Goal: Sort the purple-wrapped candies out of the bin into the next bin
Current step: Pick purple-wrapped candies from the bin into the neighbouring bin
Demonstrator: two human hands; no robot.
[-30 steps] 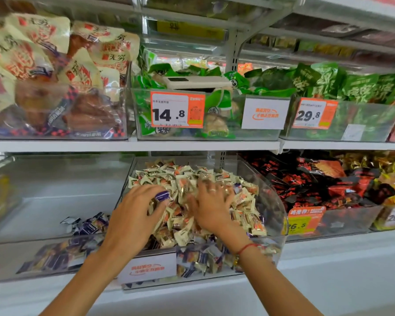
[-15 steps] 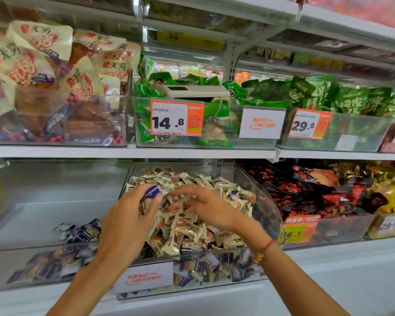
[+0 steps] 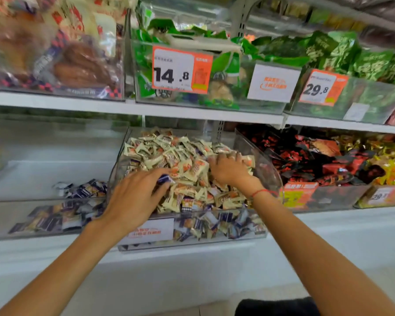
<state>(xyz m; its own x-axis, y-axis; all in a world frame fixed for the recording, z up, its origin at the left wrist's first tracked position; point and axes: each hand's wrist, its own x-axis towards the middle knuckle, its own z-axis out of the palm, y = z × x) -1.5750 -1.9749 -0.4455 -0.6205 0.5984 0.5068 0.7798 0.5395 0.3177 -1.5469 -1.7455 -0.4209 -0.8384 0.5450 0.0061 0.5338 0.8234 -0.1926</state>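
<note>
A purple-wrapped candy [image 3: 165, 179] is pinched in the left hand [image 3: 135, 197] over the mixed bin [image 3: 269, 169]. The next bin [image 3: 43, 176] lies immediately leftward. The right hand [image 3: 228, 169] is pressed flat on the pile, holding nothing visible.

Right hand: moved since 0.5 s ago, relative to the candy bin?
Yes. The right hand has shifted toward the bin's right wall; half a second ago it reached across the pile's middle, near the left hand. Now the two are clearly apart.
</note>
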